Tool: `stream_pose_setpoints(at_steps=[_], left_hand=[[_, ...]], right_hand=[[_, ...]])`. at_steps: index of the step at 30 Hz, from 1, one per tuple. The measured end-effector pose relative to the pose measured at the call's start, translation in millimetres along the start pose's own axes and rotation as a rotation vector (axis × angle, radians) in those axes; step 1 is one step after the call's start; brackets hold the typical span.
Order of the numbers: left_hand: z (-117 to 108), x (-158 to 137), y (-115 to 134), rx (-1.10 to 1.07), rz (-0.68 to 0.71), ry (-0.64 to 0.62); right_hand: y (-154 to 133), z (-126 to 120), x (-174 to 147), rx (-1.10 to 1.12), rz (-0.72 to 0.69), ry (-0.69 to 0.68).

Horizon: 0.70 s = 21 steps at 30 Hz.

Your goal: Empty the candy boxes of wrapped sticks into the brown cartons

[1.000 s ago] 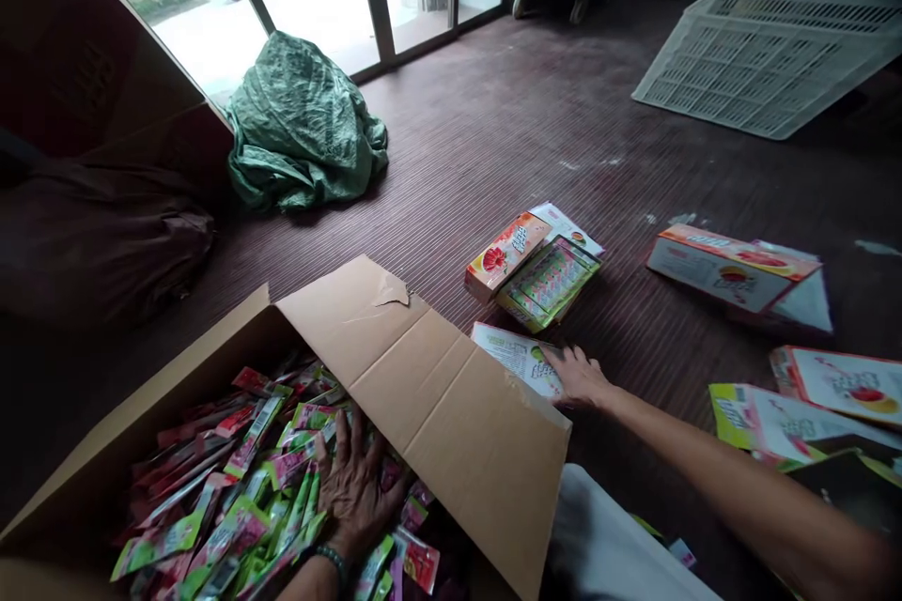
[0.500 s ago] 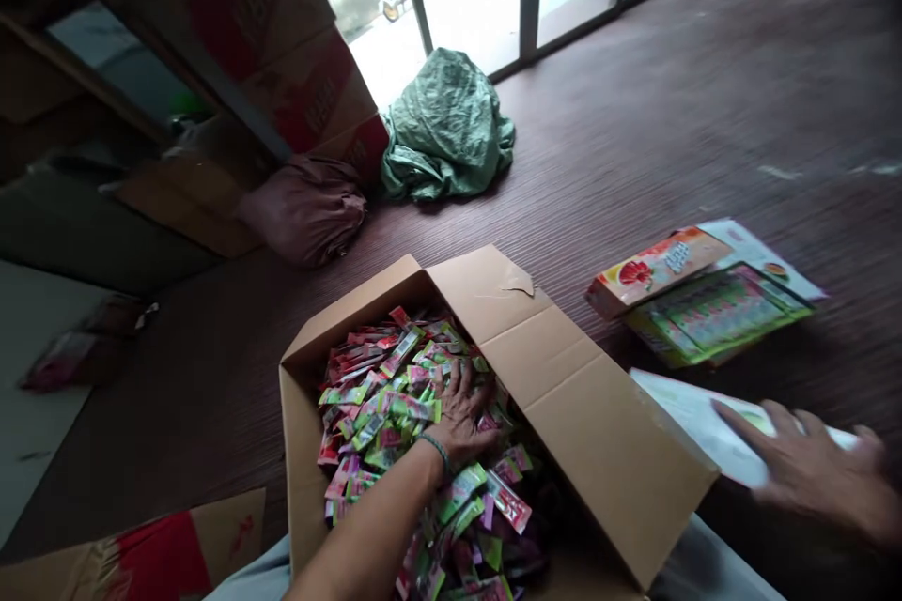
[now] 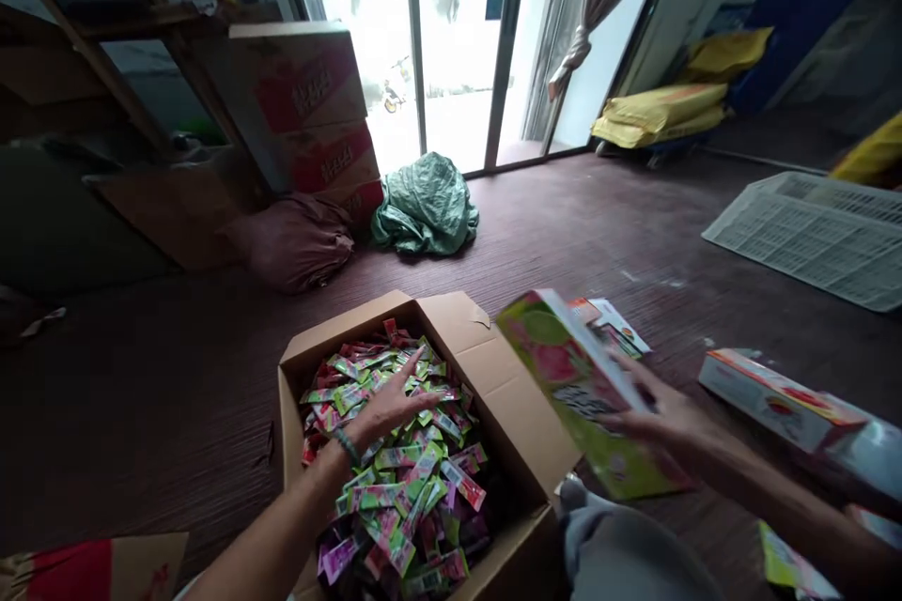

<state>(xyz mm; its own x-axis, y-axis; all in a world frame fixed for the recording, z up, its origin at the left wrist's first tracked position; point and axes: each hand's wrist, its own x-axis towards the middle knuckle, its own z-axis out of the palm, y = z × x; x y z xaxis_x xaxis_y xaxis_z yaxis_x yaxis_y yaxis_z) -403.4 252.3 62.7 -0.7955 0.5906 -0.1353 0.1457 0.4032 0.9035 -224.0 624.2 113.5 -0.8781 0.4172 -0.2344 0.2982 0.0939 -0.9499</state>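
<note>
A large open cardboard box [image 3: 504, 376] stands on the floor in front of me, filled with small green, pink, red and purple sachets [image 3: 401, 488]. My left hand [image 3: 387, 408] is over the sachets with its fingers spread; nothing shows in its grasp. Over the right side of the box, my right hand [image 3: 655, 418] grips a green and pink printed carton [image 3: 556, 362], holding it tilted by its narrow white side. Whether this carton has anything inside cannot be seen.
More printed cartons [image 3: 779, 399] lie on the floor at my right. A green sack [image 3: 427, 207] and a maroon sack [image 3: 292, 239] rest beyond the box, beside stacked cartons [image 3: 314, 99]. A white plastic crate [image 3: 817, 230] and yellow sacks [image 3: 662, 108] are farther right.
My right hand was low at the right by a white item and now holds the green and pink carton up beside the box. My left hand has lifted off the sachets. The view has tilted up.
</note>
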Motion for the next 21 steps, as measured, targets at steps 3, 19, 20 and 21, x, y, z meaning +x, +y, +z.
stream_pose_setpoints(at_steps=[3, 19, 20, 21], left_hand=[[3, -38, 32, -0.576, 0.043, -0.013], [-36, -75, 11, -1.063, -0.085, 0.327], [-38, -75, 12, -1.078, -0.136, 0.297], [-38, -75, 11, -1.102, -0.197, 0.266]], right_hand=[[-48, 112, -9, 0.280, 0.036, -0.376], [-16, 276, 3, 0.670, 0.163, -0.718], [-18, 279, 7, 0.702, 0.195, -0.705], [-19, 281, 10, 0.731, 0.236, -0.692]])
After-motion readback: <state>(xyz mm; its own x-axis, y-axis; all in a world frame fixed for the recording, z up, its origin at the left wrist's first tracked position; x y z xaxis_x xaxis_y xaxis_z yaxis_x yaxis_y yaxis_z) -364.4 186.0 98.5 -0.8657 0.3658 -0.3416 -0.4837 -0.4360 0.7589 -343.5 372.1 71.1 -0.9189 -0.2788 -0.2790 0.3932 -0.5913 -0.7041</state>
